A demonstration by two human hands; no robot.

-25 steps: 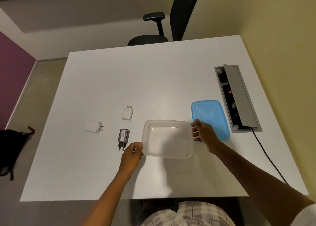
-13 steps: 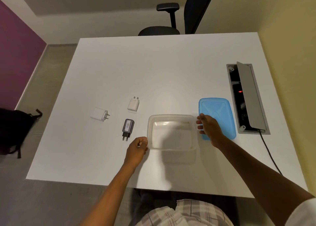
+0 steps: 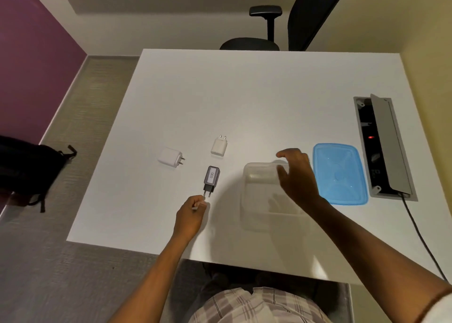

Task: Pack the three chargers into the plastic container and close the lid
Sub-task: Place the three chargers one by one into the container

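A clear plastic container [image 3: 256,195] lies open on the white table [image 3: 244,97]. Its blue lid [image 3: 340,173] rests flat just to its right. My right hand [image 3: 296,176] hovers over the container's right half with fingers spread and nothing in it. A black charger [image 3: 211,179] with a white label lies left of the container, pins pointing toward me. My left hand [image 3: 192,211] is curled, its fingertips at those pins; I cannot tell whether it grips them. Two white chargers [image 3: 171,157] [image 3: 219,146] lie farther left and behind.
A grey socket box [image 3: 381,146] with a raised flap is set into the table at the right, and a black cable [image 3: 420,237] runs from it toward me. A black office chair [image 3: 252,43] stands beyond the table. A black bag [image 3: 24,171] lies on the floor at left.
My left hand let go of the container's left edge and moved left to the black charger's pins. My right hand left the container's right edge and rose over it.
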